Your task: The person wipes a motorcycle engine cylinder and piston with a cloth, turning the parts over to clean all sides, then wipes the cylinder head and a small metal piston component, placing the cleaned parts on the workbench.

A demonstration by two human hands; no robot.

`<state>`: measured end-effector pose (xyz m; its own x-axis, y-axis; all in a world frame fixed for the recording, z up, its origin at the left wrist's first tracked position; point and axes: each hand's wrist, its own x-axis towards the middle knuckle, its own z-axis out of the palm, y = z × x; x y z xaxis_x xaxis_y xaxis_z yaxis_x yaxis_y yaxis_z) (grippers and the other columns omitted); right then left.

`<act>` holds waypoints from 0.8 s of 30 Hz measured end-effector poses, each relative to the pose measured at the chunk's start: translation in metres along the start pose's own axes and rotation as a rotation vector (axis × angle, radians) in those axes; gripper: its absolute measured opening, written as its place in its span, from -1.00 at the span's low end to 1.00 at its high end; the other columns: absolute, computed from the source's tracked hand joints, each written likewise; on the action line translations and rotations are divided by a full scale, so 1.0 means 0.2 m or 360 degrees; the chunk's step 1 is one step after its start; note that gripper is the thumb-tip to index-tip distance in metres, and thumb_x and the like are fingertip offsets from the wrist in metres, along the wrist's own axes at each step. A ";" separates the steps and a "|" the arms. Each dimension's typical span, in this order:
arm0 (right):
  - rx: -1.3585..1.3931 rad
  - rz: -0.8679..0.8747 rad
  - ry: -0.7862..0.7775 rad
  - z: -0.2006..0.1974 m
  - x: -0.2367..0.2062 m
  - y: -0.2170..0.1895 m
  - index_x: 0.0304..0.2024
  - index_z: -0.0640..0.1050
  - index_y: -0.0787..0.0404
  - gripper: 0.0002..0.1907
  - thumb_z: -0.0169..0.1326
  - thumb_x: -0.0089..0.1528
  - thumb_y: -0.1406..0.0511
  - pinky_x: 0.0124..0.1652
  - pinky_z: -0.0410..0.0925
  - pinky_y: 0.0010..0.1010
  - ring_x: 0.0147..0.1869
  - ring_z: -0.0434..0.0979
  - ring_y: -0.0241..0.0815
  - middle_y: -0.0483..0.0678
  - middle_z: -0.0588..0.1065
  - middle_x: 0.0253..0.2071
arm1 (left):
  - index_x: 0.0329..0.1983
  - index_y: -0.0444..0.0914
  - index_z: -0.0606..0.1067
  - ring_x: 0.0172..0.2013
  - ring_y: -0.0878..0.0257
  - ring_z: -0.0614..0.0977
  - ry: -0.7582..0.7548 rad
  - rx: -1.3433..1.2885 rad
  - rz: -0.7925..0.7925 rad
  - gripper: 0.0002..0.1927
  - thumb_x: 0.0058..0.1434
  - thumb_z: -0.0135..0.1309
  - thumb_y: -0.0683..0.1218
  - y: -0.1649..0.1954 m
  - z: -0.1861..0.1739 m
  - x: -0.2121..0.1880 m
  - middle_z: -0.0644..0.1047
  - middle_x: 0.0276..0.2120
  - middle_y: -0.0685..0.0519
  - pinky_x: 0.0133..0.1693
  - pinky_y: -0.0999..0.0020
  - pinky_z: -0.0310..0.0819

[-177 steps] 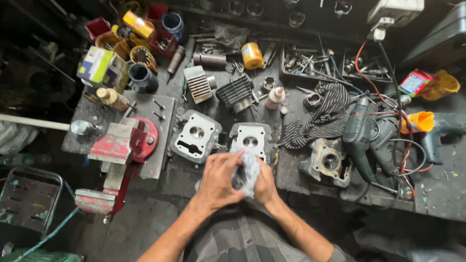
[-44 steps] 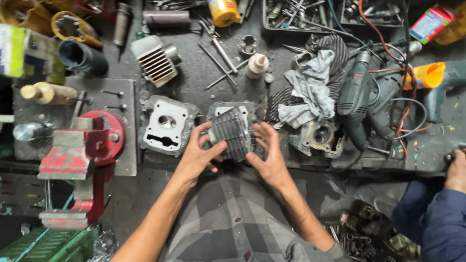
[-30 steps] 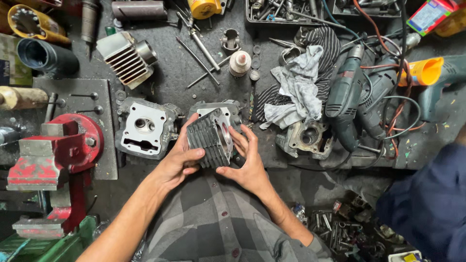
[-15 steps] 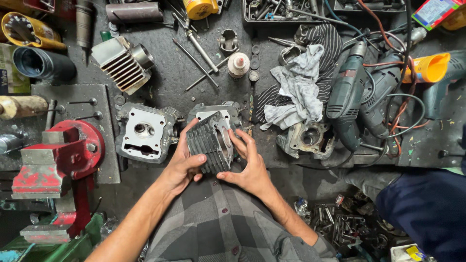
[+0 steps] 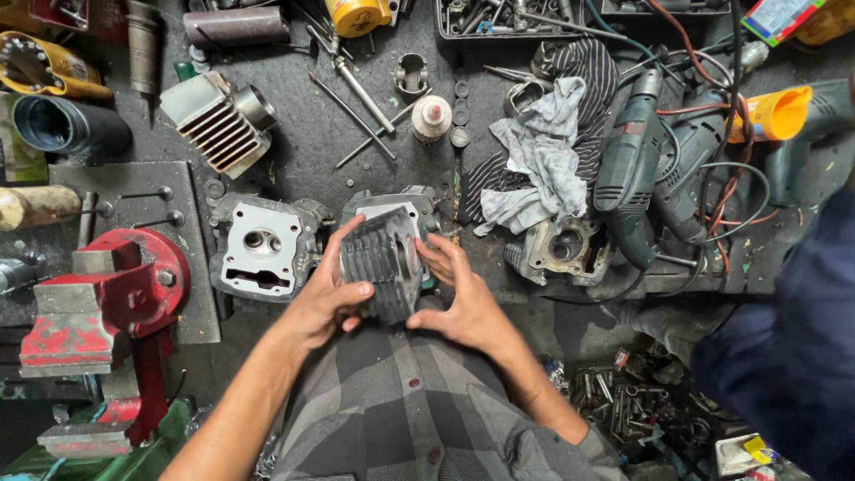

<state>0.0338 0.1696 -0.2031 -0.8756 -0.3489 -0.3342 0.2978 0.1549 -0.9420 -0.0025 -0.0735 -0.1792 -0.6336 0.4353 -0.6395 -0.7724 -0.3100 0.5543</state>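
- Nearest the camera, the left hand [image 5: 325, 303] and the right hand [image 5: 463, 303] hold a dark finned engine cylinder [image 5: 381, 260] between them, just above the edge of the workbench [image 5: 356, 134].
- The left hand's fingers curl around the cylinder's lower left side, with the thumb pressed on the fins at about 11 o'clock of the hand.
- The right hand's fingers lie pressed together along the cylinder's right side; the thumb hooks under its lower edge.
- Against half a second ago the grip looks the same and the cylinder sits in much the same tilt; the view has shifted only slightly.
- The cylinder hides most of a grey cylinder head [image 5: 392, 203] right behind it; only the head's top rim shows.
- At 9 o'clock of the cylinder lies a second grey cylinder head [image 5: 263, 245], flat side up.
- Farther at 9 o'clock stands a red bench vise [image 5: 107, 294], its base cut off at the lower edge.
- At 3 o'clock a crankcase part [image 5: 561, 249] lies partly under a grey rag [image 5: 539, 156].
- Beyond, at 2 o'clock, an electric drill [image 5: 628, 174] lies among tangled cables.
- At 11 o'clock, far back, a light finned cylinder [image 5: 223, 120] lies on its side.
- At the right edge another person's dark blue sleeve [image 5: 793, 356] is cut off; what that person's hand does cannot be made out.
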 end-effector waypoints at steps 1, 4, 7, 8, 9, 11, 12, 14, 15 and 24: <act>-0.0027 0.0050 -0.0068 -0.03 0.02 -0.01 0.43 0.09 0.26 0.14 0.46 -0.07 0.35 0.43 0.18 -0.19 0.52 0.29 0.02 0.17 0.30 0.44 | 0.53 0.07 0.02 -0.60 0.43 0.45 -0.0068 0.0074 -0.0016 0.12 -0.09 0.33 -0.07 0.03 -0.02 0.01 0.54 -0.06 0.03 -0.70 0.57 0.26; -0.0175 -0.0075 0.0109 -0.08 0.09 -0.02 0.42 0.32 0.20 -0.16 0.33 0.11 0.41 0.39 0.27 -0.20 0.50 0.45 0.01 0.06 0.42 0.39 | 0.56 0.04 0.09 -0.59 0.44 0.44 -0.0164 0.0418 -0.0124 0.08 -0.04 0.35 -0.06 0.09 -0.07 0.04 0.54 -0.28 0.02 -0.64 0.54 0.31; -0.0470 -0.0547 0.0035 -0.08 0.19 0.00 0.39 0.26 0.27 -0.09 0.35 0.03 0.40 0.40 0.21 -0.16 0.51 0.27 0.07 0.09 0.30 0.42 | 0.53 -0.01 0.16 -0.66 0.42 0.42 -0.0090 0.0504 -0.0124 0.00 -0.01 0.31 -0.01 0.10 -0.08 0.06 0.56 -0.42 0.06 -0.66 0.54 0.29; -0.0429 -0.0582 -0.0036 -0.09 0.22 0.00 0.39 0.28 0.25 -0.11 0.36 0.04 0.40 0.41 0.20 -0.15 0.52 0.28 0.07 0.07 0.32 0.41 | 0.53 -0.01 0.16 -0.66 0.42 0.41 -0.0101 0.0486 -0.0125 -0.01 0.00 0.31 -0.02 0.10 -0.08 0.06 0.56 -0.42 0.07 -0.65 0.53 0.29; -0.0384 -0.0616 -0.0107 -0.10 0.25 0.01 0.38 0.31 0.23 -0.13 0.37 0.06 0.40 0.43 0.20 -0.14 0.53 0.28 0.07 0.04 0.35 0.39 | 0.52 -0.02 0.16 -0.67 0.41 0.41 -0.0110 0.0469 -0.0129 -0.01 0.00 0.30 -0.02 0.10 -0.08 0.06 0.56 -0.43 0.08 -0.65 0.52 0.29; -0.0321 -0.0635 -0.0226 -0.11 0.30 0.03 0.37 0.34 0.21 -0.16 0.35 0.06 0.41 0.45 0.20 -0.14 0.54 0.29 0.06 0.02 0.38 0.38 | 0.52 -0.03 0.18 -0.65 0.43 0.41 -0.0101 0.0491 -0.0101 -0.03 0.01 0.29 -0.03 0.10 -0.07 0.06 0.56 -0.42 0.10 -0.63 0.51 0.28; -0.0302 -0.0617 -0.0276 -0.12 0.32 0.04 0.37 0.35 0.20 -0.17 0.33 0.05 0.42 0.46 0.21 -0.15 0.54 0.30 0.06 0.01 0.38 0.39 | 0.53 -0.04 0.19 -0.64 0.44 0.41 -0.0082 0.0527 -0.0072 -0.04 0.02 0.29 -0.04 0.10 -0.07 0.06 0.56 -0.39 0.12 -0.61 0.52 0.27; -0.0281 -0.0606 -0.0289 -0.12 0.35 0.07 0.35 0.38 0.20 -0.20 0.31 0.05 0.45 0.47 0.20 -0.14 0.53 0.31 0.06 0.00 0.40 0.38 | 0.54 -0.03 0.20 -0.62 0.44 0.42 -0.0046 0.0568 -0.0058 -0.05 0.04 0.28 -0.04 0.11 -0.07 0.06 0.56 -0.38 0.10 -0.59 0.52 0.26; -0.0277 -0.0612 -0.0250 -0.12 0.35 0.09 0.33 0.39 0.20 -0.23 0.31 0.05 0.47 0.49 0.18 -0.12 0.53 0.31 0.07 0.00 0.41 0.37 | 0.54 -0.02 0.20 -0.61 0.43 0.43 -0.0033 0.0574 -0.0075 -0.05 0.04 0.28 -0.05 0.11 -0.07 0.05 0.56 -0.39 0.07 -0.59 0.52 0.26; -0.0314 -0.0933 0.0230 0.07 0.42 0.21 0.11 0.38 0.18 -0.33 0.35 0.00 0.48 0.51 0.05 0.15 0.26 0.48 0.00 0.02 0.48 0.11 | 0.51 -0.05 0.24 -0.43 0.32 0.61 0.0054 0.0476 -0.0102 -0.06 0.01 0.31 -0.02 0.08 -0.08 0.05 0.61 -0.23 -0.06 -0.56 0.41 0.49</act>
<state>-0.0216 0.1346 -0.2714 -0.9187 -0.3009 0.2560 -0.3102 0.1481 -0.9391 -0.0225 -0.0883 -0.1860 -0.5889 0.4158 -0.6931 -0.7673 -0.0182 0.6410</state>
